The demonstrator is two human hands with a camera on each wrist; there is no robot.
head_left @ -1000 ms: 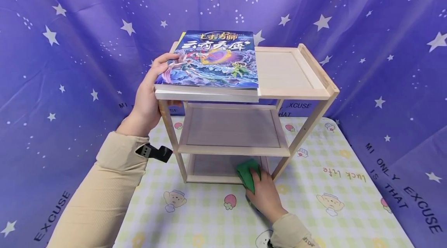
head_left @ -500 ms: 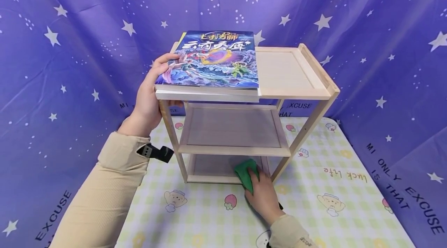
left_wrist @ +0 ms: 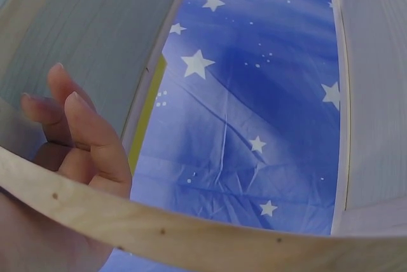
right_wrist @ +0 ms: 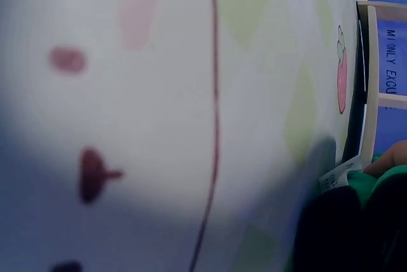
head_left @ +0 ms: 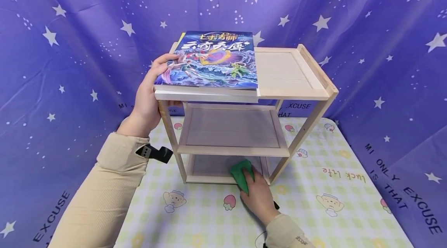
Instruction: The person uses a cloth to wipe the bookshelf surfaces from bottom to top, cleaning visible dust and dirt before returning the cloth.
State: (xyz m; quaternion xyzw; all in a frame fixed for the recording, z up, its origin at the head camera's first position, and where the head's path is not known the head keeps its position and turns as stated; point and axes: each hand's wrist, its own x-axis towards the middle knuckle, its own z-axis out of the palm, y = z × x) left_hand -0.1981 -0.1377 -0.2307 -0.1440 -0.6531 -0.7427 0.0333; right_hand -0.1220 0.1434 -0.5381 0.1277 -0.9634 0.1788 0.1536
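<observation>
A small three-tier wooden shelf (head_left: 290,71) stands on the table. My left hand (head_left: 146,94) grips the left end of its top tier, thumb over the edge of a comic-style book (head_left: 216,63) lying there. In the left wrist view, curled fingers (left_wrist: 98,142) show beneath the top board. My right hand (head_left: 259,197) holds a folded green cloth (head_left: 240,174) against the right part of the bottom tier (head_left: 209,166), near its front edge. The right wrist view catches only a bit of the cloth (right_wrist: 364,183) and its white label (right_wrist: 340,175).
Another thick book (head_left: 209,96) lies under the top one, and a yellow edge shows behind. The middle tier (head_left: 234,127) sits close above my right hand. A checked tablecloth (head_left: 304,217) covers the table. Purple star-printed curtains (head_left: 104,19) hang on the visible sides.
My right hand has slid the green cloth a little to the left along the bottom tier. The left hand, the shelf and the books have stayed in place.
</observation>
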